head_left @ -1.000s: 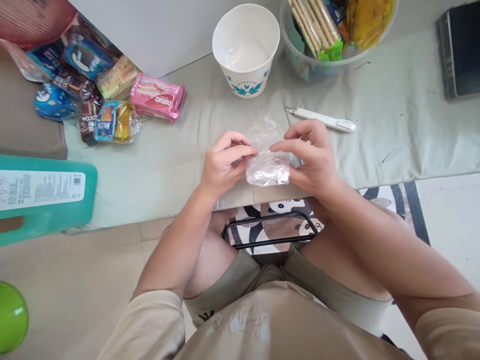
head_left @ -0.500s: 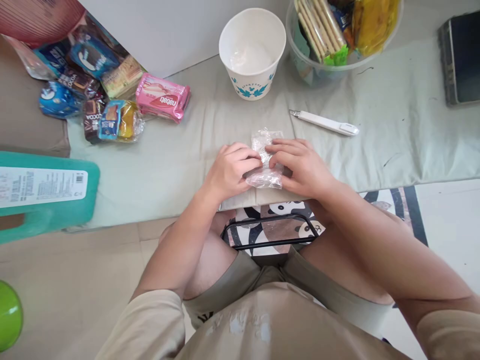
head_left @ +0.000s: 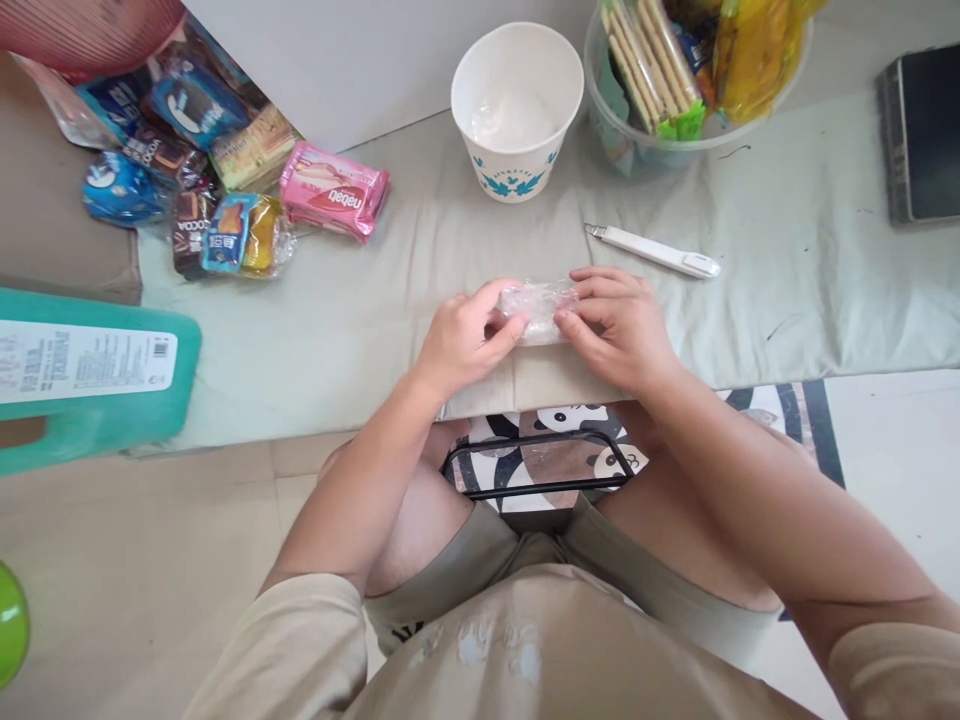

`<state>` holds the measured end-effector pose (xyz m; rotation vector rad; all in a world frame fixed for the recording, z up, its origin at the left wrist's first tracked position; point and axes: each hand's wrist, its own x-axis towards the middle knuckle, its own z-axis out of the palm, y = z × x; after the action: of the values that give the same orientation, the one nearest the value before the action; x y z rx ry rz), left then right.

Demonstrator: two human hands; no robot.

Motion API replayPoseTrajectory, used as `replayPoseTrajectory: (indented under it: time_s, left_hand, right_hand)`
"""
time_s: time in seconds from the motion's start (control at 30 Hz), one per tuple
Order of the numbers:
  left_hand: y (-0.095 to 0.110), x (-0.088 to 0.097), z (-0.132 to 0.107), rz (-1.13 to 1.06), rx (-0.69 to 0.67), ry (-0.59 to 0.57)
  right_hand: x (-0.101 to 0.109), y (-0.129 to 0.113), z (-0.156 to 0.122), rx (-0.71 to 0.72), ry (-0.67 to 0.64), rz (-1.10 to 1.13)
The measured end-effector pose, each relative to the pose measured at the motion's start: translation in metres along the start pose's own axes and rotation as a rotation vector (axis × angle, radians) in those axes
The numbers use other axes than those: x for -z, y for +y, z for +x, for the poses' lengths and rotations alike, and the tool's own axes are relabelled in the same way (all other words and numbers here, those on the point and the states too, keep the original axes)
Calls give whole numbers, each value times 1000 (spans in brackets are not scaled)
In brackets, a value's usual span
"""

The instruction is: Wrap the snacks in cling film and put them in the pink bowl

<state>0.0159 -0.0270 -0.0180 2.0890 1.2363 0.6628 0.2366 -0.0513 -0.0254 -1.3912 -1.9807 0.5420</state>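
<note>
Between my two hands is a clear plastic wrapper (head_left: 541, 312), crumpled and folded into a short, wide shape just above the cloth. My left hand (head_left: 471, 335) pinches its left end between thumb and fingers. At the other end, my right hand (head_left: 619, 325) grips it, thumb in front and fingers behind. A white utility knife (head_left: 656, 251) lies beyond my right hand, its blade end pointing left. Behind the wrapper stands a white paper cup (head_left: 517, 115) with a blue-green leaf print; something clear and crinkled lies inside it.
Packaged snacks, among them a pink nabati packet (head_left: 334, 192), are piled at the back left. A clear tub (head_left: 637, 150) of snacks stands at the back right, near a dark phone-like device (head_left: 926, 135). A teal jug (head_left: 97, 375) is at the left edge.
The wrapper, earlier spread lengthwise away from me, is now folded over into a shorter, wider bundle. Both hands have shifted their grip to its ends. The view has moved slightly.
</note>
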Motion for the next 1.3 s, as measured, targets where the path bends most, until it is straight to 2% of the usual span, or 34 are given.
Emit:
replayPoseTrajectory:
  time_s: [0.2,0.33,0.47,0.63,0.8,0.97,1.13,1.3]
  left_hand:
    - [0,-5,3,-3,83,43]
    - [1,-6,3,-20,48,46]
    - [0,-1,2,-79,2,-27]
    - [-2,1,2,-96,-4,-84]
    - [0,1,3,-127,5,-65]
    - [1,3,1,-50,20,-52]
    - [1,-1,1,-23,14,-5]
    - [1,3,2,-74,228,165]
  right_hand:
    - [-5,0,-1,-78,71,-100]
    - [-7,2,-1,-75,109,-132]
    - [-7,4,-1,-100,129,-140]
    - [-9,8,0,-108,119,-180]
    - [-11,10,0,-90,113,-198]
    - [-13,12,0,-91,94,-195]
    - [-16,14,2,-80,98,-185]
    - [-14,13,4,-43,84,-184]
